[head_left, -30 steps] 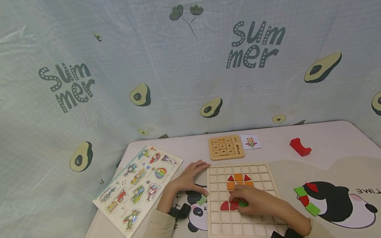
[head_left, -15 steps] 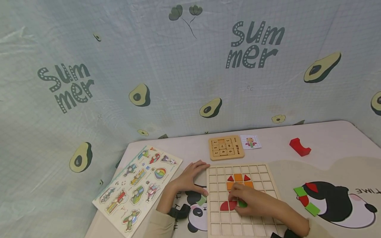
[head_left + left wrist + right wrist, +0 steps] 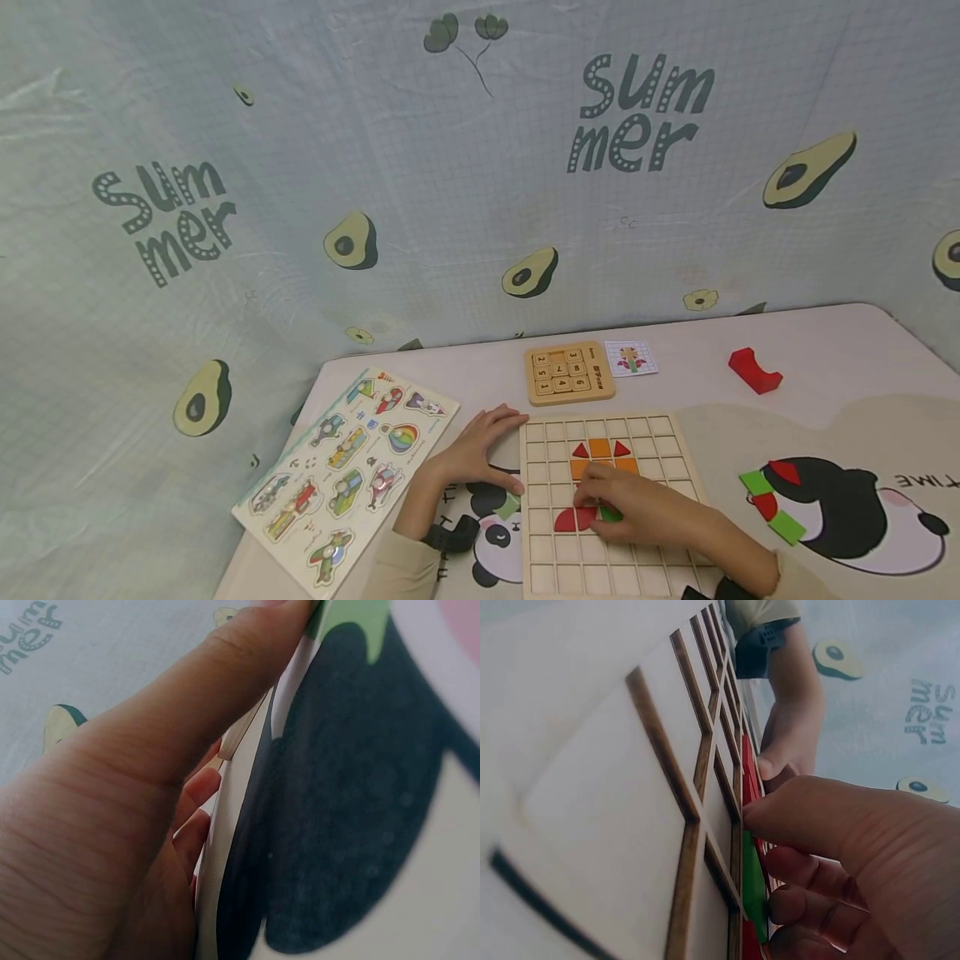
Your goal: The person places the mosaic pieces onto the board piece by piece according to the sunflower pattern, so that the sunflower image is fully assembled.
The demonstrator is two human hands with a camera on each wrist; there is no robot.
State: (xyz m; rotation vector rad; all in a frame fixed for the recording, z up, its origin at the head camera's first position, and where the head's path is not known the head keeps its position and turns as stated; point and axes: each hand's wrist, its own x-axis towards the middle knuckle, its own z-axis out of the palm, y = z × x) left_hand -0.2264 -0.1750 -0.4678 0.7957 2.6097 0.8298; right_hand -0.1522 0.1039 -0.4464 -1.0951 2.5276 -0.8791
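Note:
A wooden grid board (image 3: 540,550) lies on the table, holding orange squares (image 3: 599,448), small red triangles (image 3: 622,449) and a green piece (image 3: 611,513). Low on it sit red rounded pieces (image 3: 565,521). My right hand (image 3: 637,500) is over the board's middle, its thumb and index fingertip pinching the red quarter-circle piece (image 3: 585,517) down in its cell. In the right wrist view its other fingers (image 3: 795,904) curl beside the green piece. My left hand (image 3: 472,454) is spread along the board's left edge, thumb and fingertips at the rim, holding no piece.
A picture puzzle board (image 3: 352,475) lies at the left. Behind the grid board are a wooden number puzzle (image 3: 570,372) and a pattern card (image 3: 632,358). A red arch block (image 3: 755,372) stands back right; loose green (image 3: 787,527) and red pieces (image 3: 786,472) lie at right.
The right thumb has shifted slightly left, from over the green piece to the red piece's edge, uncovering more green. The left hand has stayed at the board's edge.

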